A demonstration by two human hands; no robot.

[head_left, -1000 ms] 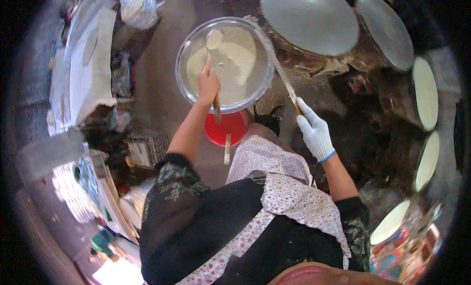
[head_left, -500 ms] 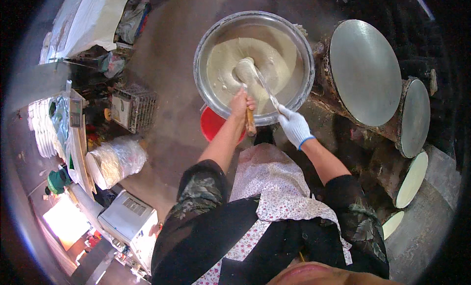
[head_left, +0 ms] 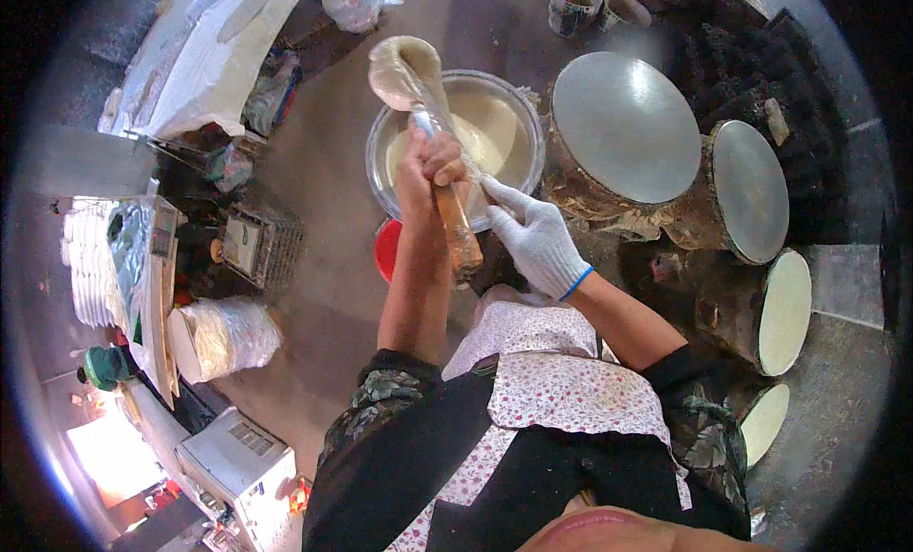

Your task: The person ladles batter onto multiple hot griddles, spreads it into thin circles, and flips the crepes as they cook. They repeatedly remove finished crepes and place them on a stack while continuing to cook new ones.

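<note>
My bare left hand (head_left: 426, 170) is wrapped round the wooden handle of a ladle (head_left: 404, 69). The ladle's head is thickly coated in pale batter and is lifted above a wide metal basin (head_left: 538, 138). Pale batter (head_left: 487, 124) lies in the basin. My right hand (head_left: 537, 240), in a white knitted glove with a blue cuff, pinches the end of a thin, batter-smeared scraper (head_left: 447, 124). This scraper runs up alongside the ladle; the exact contact is hard to see. Below the basin's left side, a red bucket (head_left: 385, 248) is partly hidden by my left forearm.
Round flat griddles stand to the right: a large grey one (head_left: 623, 124), a smaller grey one (head_left: 751, 191), and two with pale surfaces (head_left: 786, 312). Two small buckets (head_left: 573, 8) stand at the far side. On the left are a wire crate (head_left: 257, 243) and a plastic-wrapped stack (head_left: 228, 338).
The ladle has risen out of the batter, carrying a coating of it, and moved up and left with my left hand. My right hand has followed slightly left with the scraper. The view has shifted.
</note>
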